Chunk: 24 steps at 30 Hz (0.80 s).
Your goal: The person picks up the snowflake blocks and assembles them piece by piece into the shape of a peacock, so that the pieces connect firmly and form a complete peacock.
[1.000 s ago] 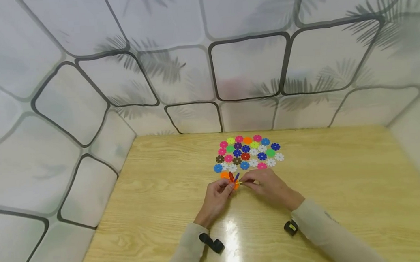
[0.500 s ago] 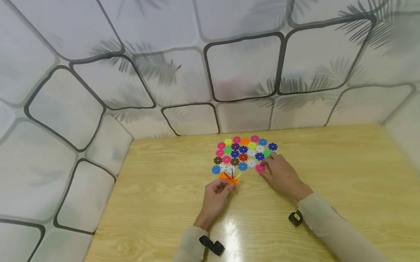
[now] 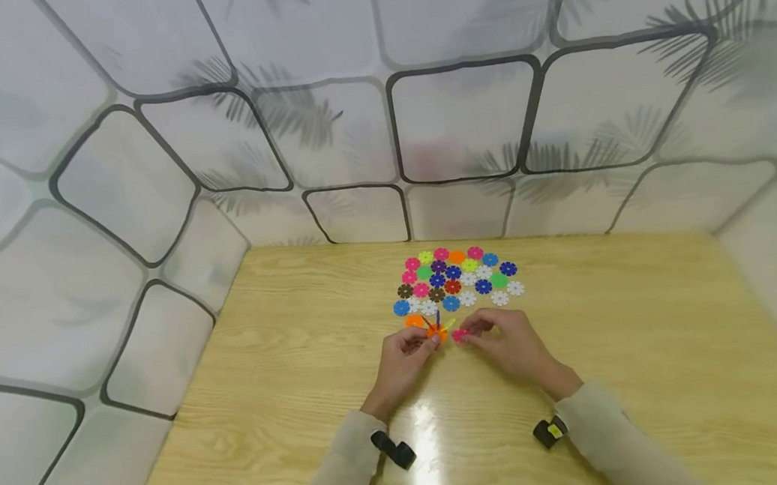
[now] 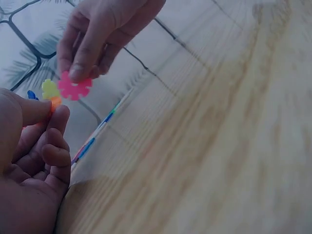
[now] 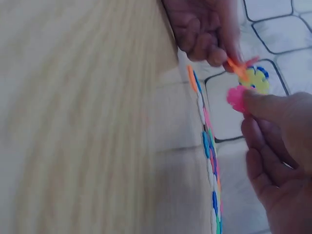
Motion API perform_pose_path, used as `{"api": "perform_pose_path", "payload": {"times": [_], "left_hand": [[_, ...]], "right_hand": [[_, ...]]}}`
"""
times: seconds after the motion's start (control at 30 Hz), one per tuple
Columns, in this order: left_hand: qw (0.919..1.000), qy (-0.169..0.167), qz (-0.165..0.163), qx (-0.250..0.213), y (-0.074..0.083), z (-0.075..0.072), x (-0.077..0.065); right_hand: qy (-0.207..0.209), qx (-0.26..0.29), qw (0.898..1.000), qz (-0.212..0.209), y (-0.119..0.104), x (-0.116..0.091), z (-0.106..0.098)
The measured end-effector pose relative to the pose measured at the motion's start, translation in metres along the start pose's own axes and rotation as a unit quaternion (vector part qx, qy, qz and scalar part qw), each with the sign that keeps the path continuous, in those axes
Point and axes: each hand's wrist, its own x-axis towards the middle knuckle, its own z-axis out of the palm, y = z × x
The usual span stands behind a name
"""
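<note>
My left hand [image 3: 400, 363] pinches an orange notched plastic disc [image 3: 438, 334] between thumb and forefinger. Slotted edge-on into it are a red disc [image 3: 427, 322], a dark blue disc [image 3: 437, 319] and a yellow disc [image 3: 450, 323], so they fan outward. Just to the right, my right hand [image 3: 516, 345] holds a pink notched disc [image 3: 460, 335] by its edge. In the left wrist view the pink disc [image 4: 74, 88] appears beside the yellow disc [image 4: 48, 89]; whether they touch I cannot tell. Fingers hide part of the orange disc.
Several flat notched discs in mixed colours lie spread beyond the hands, among them a white one [image 3: 516, 288] and a red one [image 3: 453, 287]. A loose orange disc [image 3: 414, 321] lies closest to my left hand. The wooden table [image 3: 287, 340] meets a patterned wall [image 3: 347, 140] behind.
My right hand let go of the yellow disc, reached to the pink disc at the near right of the spread, and brought it back beside the orange disc. The left hand stayed nearly still.
</note>
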Motion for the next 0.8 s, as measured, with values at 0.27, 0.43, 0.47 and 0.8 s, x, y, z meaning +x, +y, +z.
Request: {"api": "perform_pose_path", "payload": {"times": [0.27, 0.43, 0.47, 0.8], "left_hand": [[0.9998, -0.015, 0.001, 0.015, 0.0, -0.001, 0.002], [0.9996, -0.024, -0.003, 0.015, 0.001, -0.002, 0.002], [0.9996, -0.026, -0.004, 0.014, 0.002, -0.002, 0.002], [0.999, -0.035, -0.001, 0.028, 0.002, 0.001, 0.0]], "right_hand": [[0.054, -0.1, 0.988, -0.102, -0.015, -0.003, 0.007], [0.088, -0.124, 0.975, -0.165, -0.016, -0.004, 0.008], [0.094, -0.118, 0.974, -0.17, -0.016, -0.005, 0.007], [0.057, -0.071, 0.98, -0.179, -0.017, -0.006, 0.004]]}}
